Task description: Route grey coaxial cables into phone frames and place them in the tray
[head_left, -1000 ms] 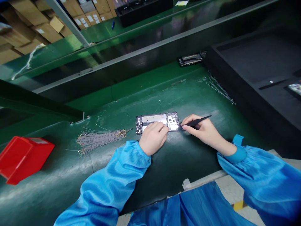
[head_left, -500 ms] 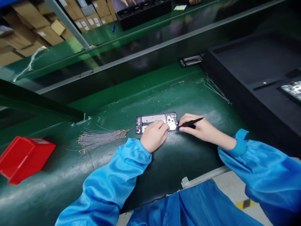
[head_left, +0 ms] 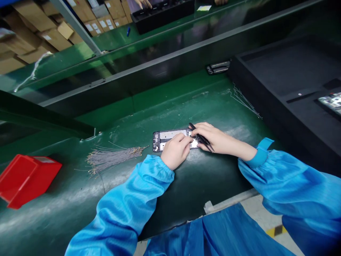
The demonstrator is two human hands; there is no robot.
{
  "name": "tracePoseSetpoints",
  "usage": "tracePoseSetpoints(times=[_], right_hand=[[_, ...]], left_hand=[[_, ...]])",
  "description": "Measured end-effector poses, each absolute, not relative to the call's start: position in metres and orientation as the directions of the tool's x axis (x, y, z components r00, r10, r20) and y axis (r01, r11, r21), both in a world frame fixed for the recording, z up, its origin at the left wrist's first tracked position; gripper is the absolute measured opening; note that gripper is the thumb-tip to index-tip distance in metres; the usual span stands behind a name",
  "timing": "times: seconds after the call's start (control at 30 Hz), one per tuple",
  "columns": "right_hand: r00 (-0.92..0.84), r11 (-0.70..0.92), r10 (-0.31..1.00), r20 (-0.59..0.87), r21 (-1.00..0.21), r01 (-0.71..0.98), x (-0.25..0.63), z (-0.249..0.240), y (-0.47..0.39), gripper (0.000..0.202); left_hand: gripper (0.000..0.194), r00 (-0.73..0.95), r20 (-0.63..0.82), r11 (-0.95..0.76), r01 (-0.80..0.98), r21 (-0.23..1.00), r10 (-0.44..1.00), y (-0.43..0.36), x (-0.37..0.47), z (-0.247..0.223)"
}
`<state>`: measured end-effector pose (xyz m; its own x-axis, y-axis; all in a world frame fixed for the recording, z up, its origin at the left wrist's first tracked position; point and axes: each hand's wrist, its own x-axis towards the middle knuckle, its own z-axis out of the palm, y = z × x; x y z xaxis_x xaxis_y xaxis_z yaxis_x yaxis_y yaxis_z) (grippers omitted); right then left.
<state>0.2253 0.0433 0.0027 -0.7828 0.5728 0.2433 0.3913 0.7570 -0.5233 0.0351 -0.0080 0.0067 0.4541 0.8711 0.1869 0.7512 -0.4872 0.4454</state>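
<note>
An opened phone body [head_left: 173, 134] with bare circuit parts lies flat on the green table [head_left: 160, 106]. My left hand [head_left: 176, 151] rests over its lower middle, fingers bent together on the board; whether a small part is under the fingertips is hidden. At the phone's right end, my right hand [head_left: 211, 138] has its fingers closed on black tweezers [head_left: 203, 139], which now slant down to the right across the fingers. A bundle of thin grey cables [head_left: 114, 158] with gold-coloured ends lies left of the phone.
A red bin [head_left: 29, 179] stands at the left. Loose thin wires [head_left: 243, 101] lie near a large black tray [head_left: 266, 103] at the right. Another phone body [head_left: 218, 67] is behind. A person's hand [head_left: 144, 3] shows beyond the ledge.
My right hand has moved left over the phone's right end, and the tweezers have turned in its fingers. My left hand has barely shifted. A person's hand across the ledge has moved lower.
</note>
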Motion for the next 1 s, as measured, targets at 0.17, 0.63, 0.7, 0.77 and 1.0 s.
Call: tracePoseSetpoints(times=[0.17, 0.63, 0.7, 0.77, 1.0], right_hand=[[-0.767, 0.741, 0.589, 0.254, -0.549, 0.387, 0.223, 0.006, 0.042, 0.034], [-0.803, 0.680, 0.580, 0.134, -0.621, 0.388, 0.220, 0.013, 0.057, 0.036], [-0.802, 0.691, 0.578, 0.149, -0.613, 0.384, 0.221, 0.013, 0.056, 0.035], [-0.800, 0.702, 0.576, 0.169, -0.603, 0.379, 0.221, 0.012, 0.055, 0.034], [-0.819, 0.715, 0.550, 0.163, -0.600, 0.360, 0.225, 0.009, 0.055, 0.035]], left_hand=[[0.024, 0.494, 0.245, -0.545, 0.667, 0.508, 0.834, -0.017, 0.032, 0.004], [0.024, 0.500, 0.276, -0.566, 0.647, 0.511, 0.821, -0.024, 0.032, 0.002], [0.024, 0.505, 0.282, -0.574, 0.641, 0.510, 0.816, -0.024, 0.031, 0.002], [0.025, 0.502, 0.283, -0.571, 0.640, 0.515, 0.818, -0.024, 0.031, 0.002], [0.023, 0.435, 0.313, -0.534, 0.630, 0.564, 0.844, -0.020, 0.033, 0.005]])
